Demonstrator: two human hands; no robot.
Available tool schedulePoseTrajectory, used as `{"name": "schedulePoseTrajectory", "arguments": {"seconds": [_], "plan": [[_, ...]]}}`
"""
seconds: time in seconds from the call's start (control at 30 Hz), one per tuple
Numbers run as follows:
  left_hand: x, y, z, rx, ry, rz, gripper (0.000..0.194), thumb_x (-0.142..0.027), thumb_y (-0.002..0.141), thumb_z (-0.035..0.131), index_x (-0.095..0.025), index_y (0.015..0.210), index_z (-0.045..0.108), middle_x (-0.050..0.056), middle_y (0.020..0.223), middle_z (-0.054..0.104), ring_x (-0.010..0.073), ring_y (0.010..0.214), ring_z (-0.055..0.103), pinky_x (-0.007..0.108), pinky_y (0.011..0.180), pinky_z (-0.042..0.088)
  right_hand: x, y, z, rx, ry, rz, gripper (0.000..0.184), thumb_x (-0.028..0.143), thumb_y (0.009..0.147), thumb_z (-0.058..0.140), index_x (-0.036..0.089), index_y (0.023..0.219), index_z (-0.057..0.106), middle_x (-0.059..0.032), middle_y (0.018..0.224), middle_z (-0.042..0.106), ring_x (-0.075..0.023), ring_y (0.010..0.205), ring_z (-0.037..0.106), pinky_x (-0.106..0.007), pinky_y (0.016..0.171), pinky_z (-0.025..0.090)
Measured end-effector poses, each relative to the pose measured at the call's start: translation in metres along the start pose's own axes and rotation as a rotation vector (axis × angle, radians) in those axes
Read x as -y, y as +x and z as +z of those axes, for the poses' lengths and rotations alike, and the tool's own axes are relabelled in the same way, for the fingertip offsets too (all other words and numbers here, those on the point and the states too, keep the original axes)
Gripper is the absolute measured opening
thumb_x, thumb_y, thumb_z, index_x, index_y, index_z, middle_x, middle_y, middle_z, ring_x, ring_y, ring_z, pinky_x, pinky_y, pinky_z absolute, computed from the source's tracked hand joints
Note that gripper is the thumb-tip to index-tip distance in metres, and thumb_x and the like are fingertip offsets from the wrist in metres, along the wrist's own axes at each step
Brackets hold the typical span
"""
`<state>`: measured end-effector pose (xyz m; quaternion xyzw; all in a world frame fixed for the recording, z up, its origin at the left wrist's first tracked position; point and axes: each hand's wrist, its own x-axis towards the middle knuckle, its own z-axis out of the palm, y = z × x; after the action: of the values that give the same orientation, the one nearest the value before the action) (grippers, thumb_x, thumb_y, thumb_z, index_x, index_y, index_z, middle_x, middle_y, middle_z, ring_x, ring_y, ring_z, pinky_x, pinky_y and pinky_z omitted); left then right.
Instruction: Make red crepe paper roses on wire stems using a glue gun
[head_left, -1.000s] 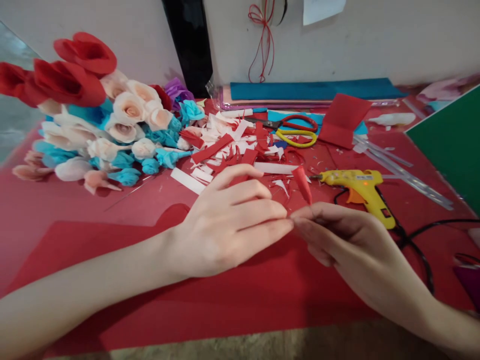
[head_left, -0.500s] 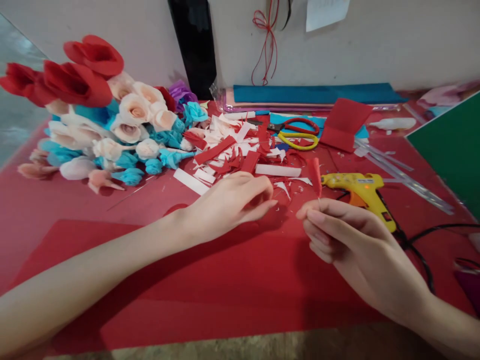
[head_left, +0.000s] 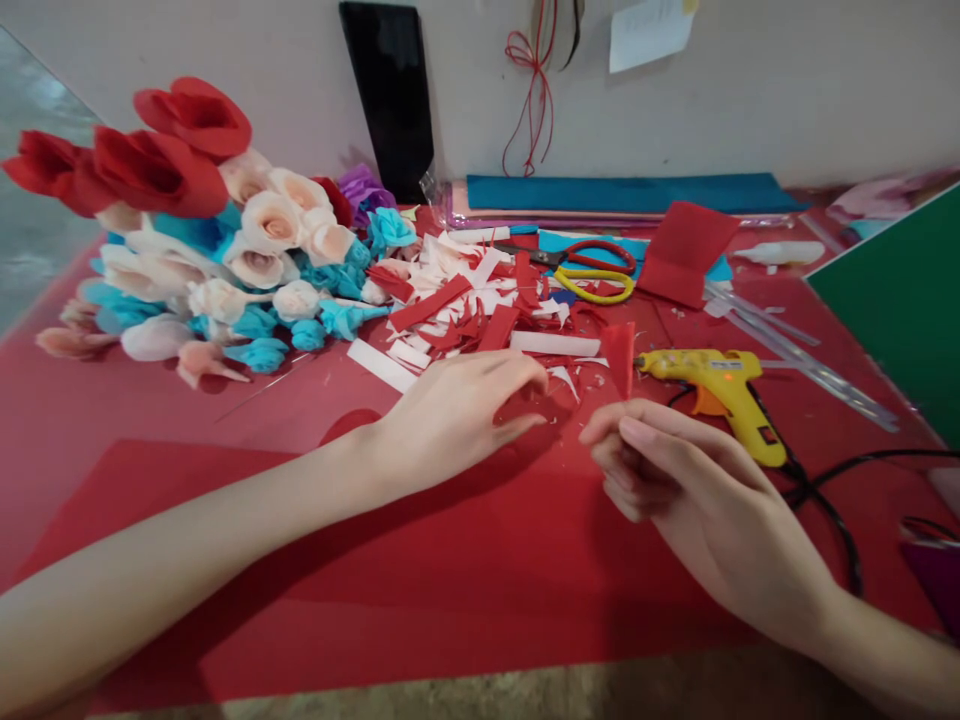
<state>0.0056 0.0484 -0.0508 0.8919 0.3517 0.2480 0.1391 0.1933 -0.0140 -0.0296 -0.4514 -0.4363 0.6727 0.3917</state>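
Right hand (head_left: 701, 490) pinches red paper bud (head_left: 620, 362) near its base, above surface (head_left: 142, 400), well in from near edge; left hand (head_left: 450, 420) hangs loose, fingers parted, gripping nothing; rightward drift might bump bud into glue gun (head_left: 716, 372), possibly hot.

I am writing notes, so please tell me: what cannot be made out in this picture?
In the head view:
Red paper piece: lower end hidden by the right hand.
Left hand: palm hidden by its own back.
Wall note: writing too small, blurred.
Green board: cut off by right edge.
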Motion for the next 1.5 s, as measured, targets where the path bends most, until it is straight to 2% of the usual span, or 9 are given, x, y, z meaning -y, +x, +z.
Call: {"name": "schedulePoseTrajectory", "arguments": {"seconds": [0.2,0.3,0.5,0.67,0.93,1.03,1.13,1.33,1.5], "plan": [[-0.006,0.003,-0.010,-0.008,-0.267,0.053,0.016,-0.019,0.085,0.052,-0.015,0.079,0.066,0.003,0.081,0.071,0.0112,0.076,0.064,0.021,0.072,0.049,0.000,-0.004,0.001,-0.052,-0.211,-0.128,0.022,0.031,0.092,0.042,0.025,0.087,0.062,0.0032,0.064,0.044,-0.0061,0.057,0.040,-0.017,0.050,0.033],[-0.015,0.003,-0.013,-0.098,-0.396,-0.020,0.010,-0.016,0.082,0.056,-0.015,0.086,0.065,0.004,0.090,0.070,0.0117,0.085,0.063,0.021,0.079,0.050,0.002,-0.005,0.001,-0.085,-0.399,-0.195,0.017,0.029,0.090,0.046,0.024,0.086,0.061,0.0026,0.065,0.049,-0.0073,0.059,0.046,-0.018,0.054,0.038],[-0.032,-0.001,-0.019,-0.271,-0.662,-0.069,0.014,-0.013,0.071,0.068,-0.014,0.085,0.065,0.005,0.087,0.067,0.0134,0.084,0.062,0.025,0.079,0.052,0.000,-0.007,0.001,-0.068,-0.607,-0.302,0.018,0.029,0.089,0.045,0.022,0.078,0.057,-0.0005,0.067,0.056,-0.0120,0.059,0.054,-0.024,0.056,0.046],[-0.038,-0.001,-0.024,-0.264,-0.625,-0.093,0.012,-0.014,0.068,0.071,-0.018,0.078,0.066,0.003,0.080,0.068,0.0147,0.080,0.061,0.030,0.077,0.053,-0.003,-0.009,0.002,-0.057,-0.658,-0.358,0.013,0.025,0.089,0.045,0.023,0.081,0.055,-0.0003,0.068,0.058,-0.0130,0.060,0.057,-0.025,0.057,0.047],[-0.040,-0.001,-0.027,-0.243,-0.600,-0.082,0.006,-0.012,0.069,0.070,-0.012,0.074,0.066,0.004,0.074,0.067,0.0127,0.073,0.060,0.028,0.073,0.051,0.003,-0.008,0.005,-0.012,-0.771,-0.385,0.016,0.020,0.088,0.044,0.019,0.076,0.055,0.0001,0.064,0.057,-0.0101,0.056,0.054,-0.020,0.054,0.045],[-0.040,-0.001,-0.027,-0.257,-0.576,-0.026,0.007,-0.012,0.068,0.070,-0.011,0.074,0.066,0.004,0.072,0.067,0.0113,0.068,0.059,0.029,0.072,0.049,0.005,-0.006,0.005,-0.060,-0.778,-0.473,0.009,0.017,0.084,0.051,0.018,0.088,0.058,-0.0015,0.078,0.065,-0.0108,0.065,0.059,-0.019,0.058,0.047],[-0.038,-0.001,-0.025,-0.273,-0.567,-0.002,0.008,-0.012,0.067,0.072,-0.011,0.069,0.065,0.003,0.069,0.067,0.0105,0.066,0.058,0.030,0.071,0.047,0.004,-0.005,0.005,-0.105,-0.779,-0.526,0.015,0.015,0.081,0.054,0.019,0.094,0.058,-0.0022,0.085,0.068,-0.0117,0.066,0.062,-0.020,0.058,0.049],[-0.035,-0.001,-0.022,-0.287,-0.528,-0.010,0.010,-0.012,0.067,0.071,-0.011,0.064,0.062,0.002,0.067,0.065,0.0097,0.064,0.056,0.029,0.070,0.046,0.008,-0.004,0.006,-0.003,-0.715,-0.413,0.015,0.011,0.084,0.048,0.021,0.078,0.057,0.0021,0.068,0.065,-0.0105,0.061,0.061,-0.018,0.058,0.049],[-0.036,-0.001,-0.019,-0.286,-0.503,-0.059,0.008,-0.012,0.068,0.068,-0.013,0.065,0.061,0.001,0.067,0.065,0.0112,0.067,0.057,0.028,0.071,0.047,0.010,-0.001,0.008,0.052,-0.593,-0.320,0.017,0.011,0.086,0.045,0.018,0.077,0.058,0.0018,0.068,0.066,-0.0085,0.064,0.063,-0.015,0.063,0.049]]}}
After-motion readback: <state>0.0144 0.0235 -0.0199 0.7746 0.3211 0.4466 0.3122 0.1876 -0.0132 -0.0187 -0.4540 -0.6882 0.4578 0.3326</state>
